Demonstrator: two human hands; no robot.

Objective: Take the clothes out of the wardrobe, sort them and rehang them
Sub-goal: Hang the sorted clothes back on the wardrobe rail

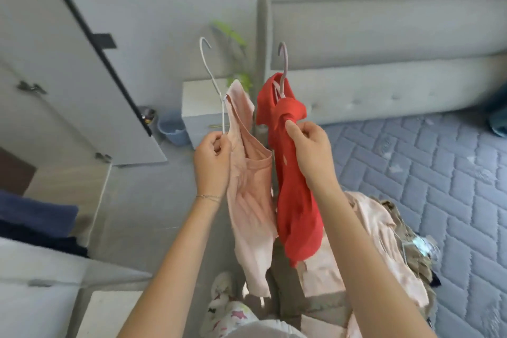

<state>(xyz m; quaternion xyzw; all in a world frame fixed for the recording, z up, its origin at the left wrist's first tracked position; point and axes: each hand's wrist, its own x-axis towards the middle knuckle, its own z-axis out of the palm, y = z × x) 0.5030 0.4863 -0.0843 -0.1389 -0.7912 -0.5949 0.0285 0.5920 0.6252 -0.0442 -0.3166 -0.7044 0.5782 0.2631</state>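
Left grip [212, 158] pinches a white hanger [216, 85] bearing the pink top [247, 173]; right grip [310, 151] clutches the red top [296, 200] on a second hanger [282, 68]. Both tops hang side by side beside the bed [439, 173].

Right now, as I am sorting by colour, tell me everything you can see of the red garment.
The red garment is soft, thin-looking cloth, bunched and creased, hanging long and narrow from a pale hanger whose hook points up. The right hand pinches it just below the hanger's shoulders. It hangs in the air beside the pink garment; its cut cannot be told.
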